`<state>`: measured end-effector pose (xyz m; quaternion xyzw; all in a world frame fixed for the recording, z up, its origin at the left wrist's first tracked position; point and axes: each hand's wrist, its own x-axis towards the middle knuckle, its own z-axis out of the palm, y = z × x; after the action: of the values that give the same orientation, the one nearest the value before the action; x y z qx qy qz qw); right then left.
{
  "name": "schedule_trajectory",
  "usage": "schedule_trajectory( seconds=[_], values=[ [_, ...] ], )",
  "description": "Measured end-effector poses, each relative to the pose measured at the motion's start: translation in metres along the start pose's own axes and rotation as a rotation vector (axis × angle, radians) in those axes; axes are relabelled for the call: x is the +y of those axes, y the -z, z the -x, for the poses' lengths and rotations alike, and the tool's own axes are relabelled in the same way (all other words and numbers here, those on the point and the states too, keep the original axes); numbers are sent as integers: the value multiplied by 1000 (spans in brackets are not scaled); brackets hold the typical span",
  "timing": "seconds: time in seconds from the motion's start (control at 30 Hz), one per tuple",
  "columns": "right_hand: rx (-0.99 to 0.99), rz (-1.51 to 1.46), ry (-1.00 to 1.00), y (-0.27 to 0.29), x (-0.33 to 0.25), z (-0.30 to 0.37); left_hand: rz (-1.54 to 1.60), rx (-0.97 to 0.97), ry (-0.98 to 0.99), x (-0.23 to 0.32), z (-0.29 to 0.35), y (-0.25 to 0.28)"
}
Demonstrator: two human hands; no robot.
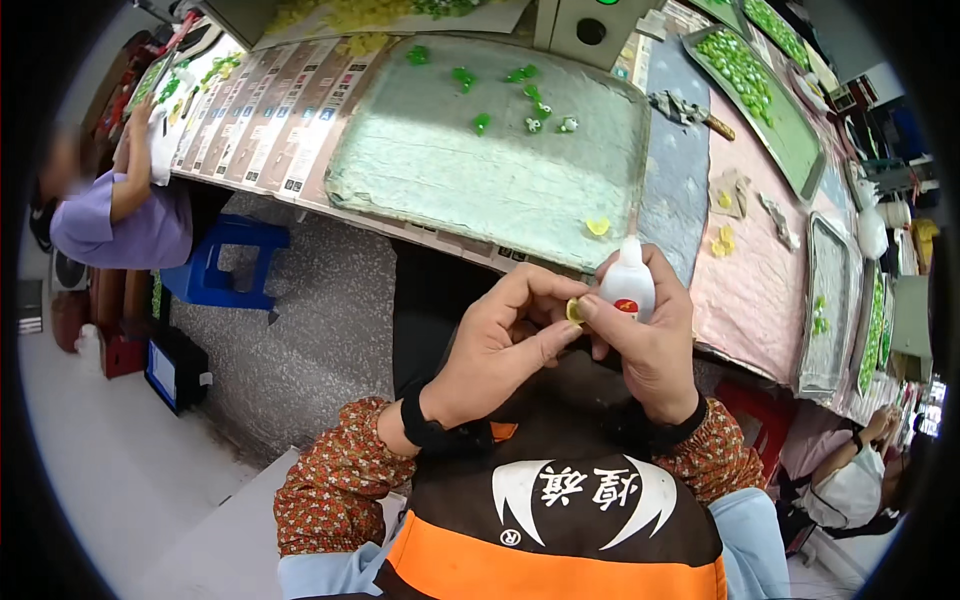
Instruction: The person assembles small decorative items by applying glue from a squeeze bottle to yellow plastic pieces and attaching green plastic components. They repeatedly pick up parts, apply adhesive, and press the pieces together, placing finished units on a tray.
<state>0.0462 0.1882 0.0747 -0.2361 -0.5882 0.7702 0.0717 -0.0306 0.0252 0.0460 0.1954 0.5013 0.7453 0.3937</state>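
Above my lap, my left hand (488, 352) pinches a small translucent yellow piece (574, 311) between its fingertips. My right hand (655, 352) is closed around a white squeeze bottle (629, 278) whose narrow nozzle points up and away from me. The thumb of that hand also presses against the yellow piece, so both hands meet there. Just beyond my hands, another yellow piece (597, 227) lies near the front edge of a large cloth-lined tray (430, 170). Several small green pieces (531, 90) are scattered in the tray's far half, a few with white parts.
A grey metal box (590, 30) stands behind the tray. To the right are a tray of green pieces (735, 70), a black-and-brown tool (690, 112) and yellow bits (723, 240). One person (125, 215) sits at left beside a blue stool (225, 262), another (845, 480) at right.
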Motion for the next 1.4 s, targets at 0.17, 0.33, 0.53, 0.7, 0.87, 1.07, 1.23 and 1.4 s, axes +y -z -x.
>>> schedule_trajectory(
  seconds=[0.17, 0.33, 0.53, 0.7, 0.87, 1.07, 1.23, 1.4],
  values=[
    [1, -65, -29, 6, 9, 3, -31, 11, 56, -4, -1, -1],
    [-23, -148, -54, 14, 14, 3, -25, 22, 78, -6, 2, 0],
    [-20, -81, -25, 15, 18, 3, -822, 55, -302, -1, 1, -8],
    [20, -120, -39, 16, 23, 4, -711, 62, -204, -2, 0, -15],
    [36, -124, -31, 16, 24, 5, -338, 133, -120, -23, 4, -16],
    [18, -144, -48, 16, 26, 5, -512, 113, -240, -21, -1, -13],
    [2, -122, -58, 17, 30, 3, -745, 103, -325, -14, -4, -10],
    [1, -92, -59, 19, 31, 1, -684, 115, -266, -19, -7, -9]
  ],
)
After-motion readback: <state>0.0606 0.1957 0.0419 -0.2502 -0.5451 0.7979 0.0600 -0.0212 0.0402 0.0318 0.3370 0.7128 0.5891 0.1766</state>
